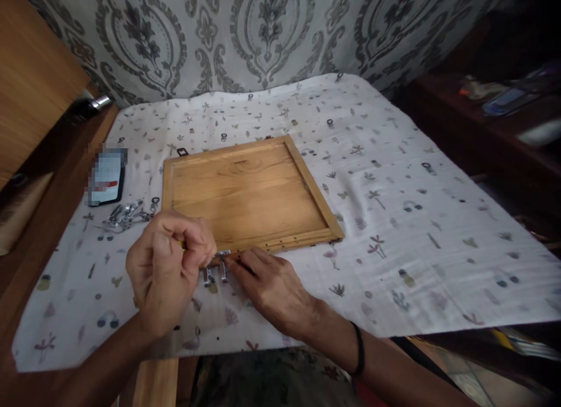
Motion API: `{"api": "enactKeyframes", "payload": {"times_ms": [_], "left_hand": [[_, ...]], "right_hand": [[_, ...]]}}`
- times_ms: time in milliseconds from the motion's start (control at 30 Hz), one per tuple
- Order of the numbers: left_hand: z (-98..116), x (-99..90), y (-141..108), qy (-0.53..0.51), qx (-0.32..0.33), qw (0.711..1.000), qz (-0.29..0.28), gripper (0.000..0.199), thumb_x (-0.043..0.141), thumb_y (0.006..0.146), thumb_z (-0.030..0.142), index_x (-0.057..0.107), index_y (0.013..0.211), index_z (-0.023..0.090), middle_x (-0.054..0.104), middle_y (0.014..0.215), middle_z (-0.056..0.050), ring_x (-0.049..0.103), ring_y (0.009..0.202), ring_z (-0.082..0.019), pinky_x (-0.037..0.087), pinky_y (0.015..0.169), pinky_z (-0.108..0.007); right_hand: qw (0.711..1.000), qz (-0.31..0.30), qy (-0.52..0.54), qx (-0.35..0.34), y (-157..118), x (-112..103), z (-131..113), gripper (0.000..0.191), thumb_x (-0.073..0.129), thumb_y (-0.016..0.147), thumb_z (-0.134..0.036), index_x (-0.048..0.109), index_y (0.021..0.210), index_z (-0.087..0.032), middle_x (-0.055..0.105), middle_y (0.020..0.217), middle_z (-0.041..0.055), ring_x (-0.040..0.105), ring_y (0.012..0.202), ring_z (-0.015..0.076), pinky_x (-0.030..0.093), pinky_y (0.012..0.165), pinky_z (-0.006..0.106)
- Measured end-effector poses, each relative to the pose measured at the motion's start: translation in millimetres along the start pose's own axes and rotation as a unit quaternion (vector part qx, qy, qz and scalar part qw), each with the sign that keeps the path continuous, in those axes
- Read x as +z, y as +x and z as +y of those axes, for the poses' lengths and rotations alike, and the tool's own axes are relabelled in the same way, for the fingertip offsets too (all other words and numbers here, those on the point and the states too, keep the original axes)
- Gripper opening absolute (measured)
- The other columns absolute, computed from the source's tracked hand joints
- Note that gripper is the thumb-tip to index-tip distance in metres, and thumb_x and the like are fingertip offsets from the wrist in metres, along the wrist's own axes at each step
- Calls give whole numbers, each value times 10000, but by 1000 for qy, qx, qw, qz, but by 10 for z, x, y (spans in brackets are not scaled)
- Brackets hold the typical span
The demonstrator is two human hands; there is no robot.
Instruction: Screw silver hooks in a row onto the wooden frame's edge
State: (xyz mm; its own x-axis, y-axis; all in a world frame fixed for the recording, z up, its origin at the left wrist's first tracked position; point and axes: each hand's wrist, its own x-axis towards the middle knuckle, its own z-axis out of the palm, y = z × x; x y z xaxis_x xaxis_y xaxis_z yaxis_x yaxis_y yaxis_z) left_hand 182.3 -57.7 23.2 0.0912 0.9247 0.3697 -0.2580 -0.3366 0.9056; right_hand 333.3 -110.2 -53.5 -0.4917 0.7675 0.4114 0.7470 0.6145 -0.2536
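A wooden panel with a raised frame (245, 191) lies on the patterned cloth. At its near edge two small silver metal hooks (224, 269) hang side by side, with small dark holes along the edge to their right. My left hand (164, 272) is closed in a fist over the panel's near left corner. A bit of yellow shows between its fingers, perhaps a tool handle; most of it is hidden. My right hand (274, 287) rests against the near edge, thumb and fingers curled in at the right-hand hook and steadying it.
A pile of loose silver hooks (125, 214) lies left of the panel, below a phone (107, 176). White printed cloth (394, 220) covers the table. Wooden furniture (35, 74) stands at the left, a patterned wall covering (272, 33) behind, and a dark shelf with items (508, 103) at the right.
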Motion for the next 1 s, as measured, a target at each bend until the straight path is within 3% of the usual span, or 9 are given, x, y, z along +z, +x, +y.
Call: {"api": "enactKeyframes", "payload": {"times_ms": [167, 467, 1000], "left_hand": [[-39, 5, -33, 3, 5, 999, -37, 407, 650, 972, 542, 638, 739, 208, 361, 546, 41, 401, 496, -116, 360, 481, -280], [-71, -59, -45, 56, 64, 994, -65, 369, 563, 1037, 494, 625, 825, 198, 419, 613, 33, 428, 534, -116, 353, 500, -296], [-18, -66, -44, 67, 69, 991, -93, 352, 561, 1049, 463, 630, 825, 199, 406, 613, 38, 393, 520, -106, 313, 488, -311]], "right_hand": [[1000, 12, 1, 1, 2, -1, 0, 164, 580, 1031, -133, 680, 1160, -120, 698, 919, 71, 632, 824, 202, 474, 596, 303], [1000, 8, -3, 0, 4, -6, 4, 132, 588, 1032, -146, 684, 1121, -129, 691, 887, 61, 634, 809, 196, 482, 595, 302], [1000, 5, 4, 3, -1, -10, 4, 118, 624, 1014, -145, 678, 1117, -125, 701, 898, 58, 634, 818, 205, 483, 597, 315]]}}
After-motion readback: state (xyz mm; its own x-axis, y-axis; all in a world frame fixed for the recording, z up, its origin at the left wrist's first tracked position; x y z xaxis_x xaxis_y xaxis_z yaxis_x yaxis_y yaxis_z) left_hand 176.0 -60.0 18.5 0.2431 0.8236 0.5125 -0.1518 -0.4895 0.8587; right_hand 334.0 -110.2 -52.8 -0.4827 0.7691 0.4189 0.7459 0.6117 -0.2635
